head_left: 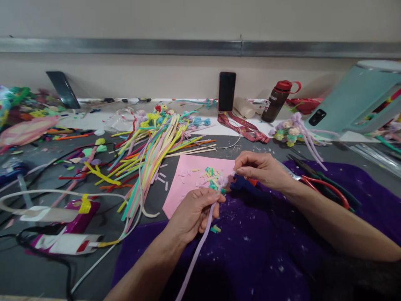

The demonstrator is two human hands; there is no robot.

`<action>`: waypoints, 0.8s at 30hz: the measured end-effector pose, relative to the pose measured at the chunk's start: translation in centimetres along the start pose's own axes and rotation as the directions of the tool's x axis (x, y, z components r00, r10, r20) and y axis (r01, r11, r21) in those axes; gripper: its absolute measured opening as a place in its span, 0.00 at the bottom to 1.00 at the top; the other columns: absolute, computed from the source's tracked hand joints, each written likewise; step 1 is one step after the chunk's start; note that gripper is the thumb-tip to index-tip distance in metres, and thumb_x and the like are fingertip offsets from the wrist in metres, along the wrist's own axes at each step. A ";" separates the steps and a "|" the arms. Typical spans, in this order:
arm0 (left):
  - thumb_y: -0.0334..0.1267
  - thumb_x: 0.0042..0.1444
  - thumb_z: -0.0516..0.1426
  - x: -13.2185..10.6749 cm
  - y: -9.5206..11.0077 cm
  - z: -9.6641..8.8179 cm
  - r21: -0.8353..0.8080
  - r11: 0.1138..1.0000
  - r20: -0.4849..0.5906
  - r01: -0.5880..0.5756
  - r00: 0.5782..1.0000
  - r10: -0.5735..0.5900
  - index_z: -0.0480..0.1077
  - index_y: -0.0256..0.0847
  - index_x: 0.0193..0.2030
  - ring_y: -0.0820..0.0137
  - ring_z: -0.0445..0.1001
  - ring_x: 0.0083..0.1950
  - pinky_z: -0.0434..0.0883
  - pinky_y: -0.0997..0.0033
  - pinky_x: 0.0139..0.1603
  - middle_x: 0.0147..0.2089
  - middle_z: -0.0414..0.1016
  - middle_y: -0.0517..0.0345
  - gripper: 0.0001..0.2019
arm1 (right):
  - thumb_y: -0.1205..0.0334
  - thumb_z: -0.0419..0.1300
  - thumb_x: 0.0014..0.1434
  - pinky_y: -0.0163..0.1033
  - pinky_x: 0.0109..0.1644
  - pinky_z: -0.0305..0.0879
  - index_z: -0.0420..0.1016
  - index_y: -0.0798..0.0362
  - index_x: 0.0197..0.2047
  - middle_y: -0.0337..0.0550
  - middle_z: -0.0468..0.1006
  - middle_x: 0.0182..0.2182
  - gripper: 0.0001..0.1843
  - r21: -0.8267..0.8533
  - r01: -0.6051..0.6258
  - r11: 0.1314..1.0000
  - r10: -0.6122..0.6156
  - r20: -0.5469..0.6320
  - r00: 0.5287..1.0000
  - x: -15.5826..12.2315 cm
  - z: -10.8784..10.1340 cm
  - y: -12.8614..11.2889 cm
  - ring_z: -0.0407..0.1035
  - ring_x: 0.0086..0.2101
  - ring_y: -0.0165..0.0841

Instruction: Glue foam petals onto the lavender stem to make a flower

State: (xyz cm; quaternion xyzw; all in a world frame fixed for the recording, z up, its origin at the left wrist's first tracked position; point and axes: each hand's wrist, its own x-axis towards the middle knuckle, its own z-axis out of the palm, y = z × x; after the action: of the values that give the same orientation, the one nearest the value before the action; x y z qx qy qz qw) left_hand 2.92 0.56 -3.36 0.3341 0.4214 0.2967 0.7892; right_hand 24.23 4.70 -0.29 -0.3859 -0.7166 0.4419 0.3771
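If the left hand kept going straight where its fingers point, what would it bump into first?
Probably the fluffy lilac piece just past the left hand, though depth is unclear, so it might meet the dark blue object first.

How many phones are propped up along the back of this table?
2. The left phone leans at a tilt; the middle phone stands nearly upright behind the red strap. Others may be hidden in the clutter.
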 end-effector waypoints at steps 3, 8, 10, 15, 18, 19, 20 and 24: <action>0.39 0.48 0.58 0.1 -0.1 -0.1 0.009 1.000 -0.003 0.002 1.000 -0.002 0.71 0.35 0.28 0.83 0.56 0.10 0.49 0.84 0.09 0.15 0.68 0.63 0.09 | 0.66 0.58 0.55 0.33 0.32 0.61 0.72 0.55 0.30 0.38 0.70 0.28 0.03 -0.019 -0.006 1.000 0.007 0.006 1.000 0.0 0.0 0.0 0.65 0.29 0.27; 0.41 0.47 0.59 -0.3 0.2 0.5 0.100 0.995 -0.057 -0.023 0.998 0.029 0.69 0.35 0.25 0.84 0.53 0.08 0.46 0.83 0.07 0.14 0.68 0.64 0.10 | 0.65 0.59 0.56 0.31 0.29 0.60 0.72 0.56 0.31 0.38 0.70 0.29 0.04 -0.022 0.029 0.999 -0.028 0.054 0.998 -0.2 0.1 -0.1 0.63 0.25 0.24; 0.41 0.46 0.60 -0.5 0.3 0.6 0.154 0.988 -0.069 -0.031 0.997 0.042 0.67 0.35 0.23 0.84 0.53 0.07 0.46 0.84 0.07 0.14 0.68 0.64 0.10 | 0.66 0.59 0.56 0.31 0.28 0.59 0.73 0.56 0.31 0.38 0.70 0.29 0.03 -0.025 0.044 0.999 -0.042 0.062 0.997 -0.3 0.2 -0.1 0.62 0.25 0.23; 0.42 0.45 0.61 -0.6 0.3 0.6 0.264 0.965 -0.106 -0.003 0.994 0.032 0.64 0.37 0.22 0.84 0.51 0.07 0.46 0.84 0.07 0.13 0.65 0.67 0.12 | 0.65 0.59 0.55 0.32 0.30 0.60 0.73 0.55 0.31 0.39 0.71 0.30 0.03 -0.046 0.053 0.998 -0.050 0.062 0.997 -0.3 0.3 -0.1 0.63 0.27 0.25; 0.43 0.45 0.60 -0.6 0.3 0.7 0.322 0.947 -0.133 0.015 0.991 0.030 0.64 0.38 0.22 0.84 0.50 0.08 0.46 0.83 0.07 0.13 0.64 0.68 0.12 | 0.65 0.59 0.55 0.32 0.29 0.60 0.73 0.55 0.31 0.39 0.71 0.30 0.03 -0.038 0.034 0.999 -0.032 0.063 0.998 -0.3 0.3 0.0 0.63 0.26 0.25; 0.43 0.45 0.60 -0.7 0.4 0.8 0.333 0.943 -0.138 0.017 0.990 0.031 0.64 0.38 0.22 0.83 0.50 0.08 0.46 0.83 0.07 0.13 0.63 0.68 0.12 | 0.65 0.59 0.55 0.31 0.29 0.59 0.73 0.55 0.31 0.38 0.71 0.30 0.03 -0.036 0.033 0.999 -0.031 0.063 0.998 -0.3 0.3 0.1 0.62 0.26 0.24; 0.43 0.46 0.59 -0.7 0.4 0.8 0.338 0.941 -0.143 0.016 0.989 0.034 0.63 0.38 0.22 0.83 0.50 0.08 0.46 0.83 0.07 0.12 0.63 0.68 0.12 | 0.65 0.59 0.55 0.31 0.29 0.59 0.73 0.55 0.31 0.38 0.71 0.30 0.03 -0.034 0.034 0.999 -0.031 0.064 0.997 -0.3 0.4 0.2 0.62 0.25 0.24; 0.42 0.47 0.58 -0.8 0.5 0.7 0.311 0.950 -0.127 0.011 0.991 0.030 0.66 0.37 0.22 0.84 0.49 0.08 0.45 0.83 0.07 0.12 0.63 0.68 0.11 | 0.66 0.60 0.55 0.31 0.30 0.59 0.73 0.55 0.31 0.38 0.70 0.30 0.02 -0.039 0.037 0.999 -0.034 0.078 0.996 -0.3 0.5 0.4 0.63 0.26 0.25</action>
State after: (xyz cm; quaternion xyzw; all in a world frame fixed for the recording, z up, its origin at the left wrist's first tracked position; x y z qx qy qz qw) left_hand 3.11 0.08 -2.30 0.4361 0.5119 0.2518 0.6960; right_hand 24.02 4.36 -0.91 -0.3631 -0.7462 0.4352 0.3491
